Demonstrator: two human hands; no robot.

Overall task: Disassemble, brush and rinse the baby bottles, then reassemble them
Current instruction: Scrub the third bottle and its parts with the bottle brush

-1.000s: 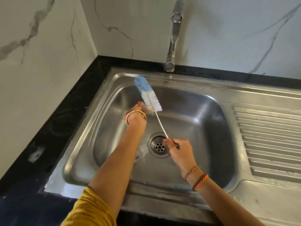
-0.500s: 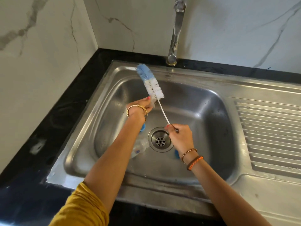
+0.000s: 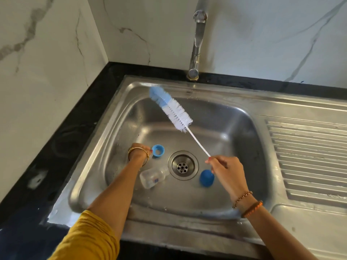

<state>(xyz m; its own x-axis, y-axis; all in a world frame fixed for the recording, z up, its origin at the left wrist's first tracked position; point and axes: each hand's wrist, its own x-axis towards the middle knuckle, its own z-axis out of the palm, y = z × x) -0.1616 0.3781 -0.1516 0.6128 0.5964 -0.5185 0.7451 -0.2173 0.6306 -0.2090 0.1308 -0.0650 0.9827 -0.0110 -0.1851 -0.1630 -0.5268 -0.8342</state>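
Observation:
In the sink (image 3: 251,147), my right hand (image 3: 225,169) pinches the end of the thin white handle of the bottle brush (image 3: 170,109). Its blue and white bristle head points up and left over the basin. My left hand (image 3: 139,152) is low in the basin, with a fingertip at the left rim of the blue screw ring (image 3: 158,151). Its other fingers are hidden behind the wrist, so a grip cannot be told. The clear bottle body (image 3: 152,177) lies on its side under my left forearm. A blue cap (image 3: 206,178) sits right of the drain (image 3: 183,166).
The tap (image 3: 196,44) stands at the back of the basin, with no water running. A ribbed draining board (image 3: 308,156) lies to the right. Black counter (image 3: 62,139) and marble walls close in the left side and the back.
My left hand dropped from beside the brush head down to the sink floor next to the blue ring. My right hand shifted right, swinging the brush clear of the left hand.

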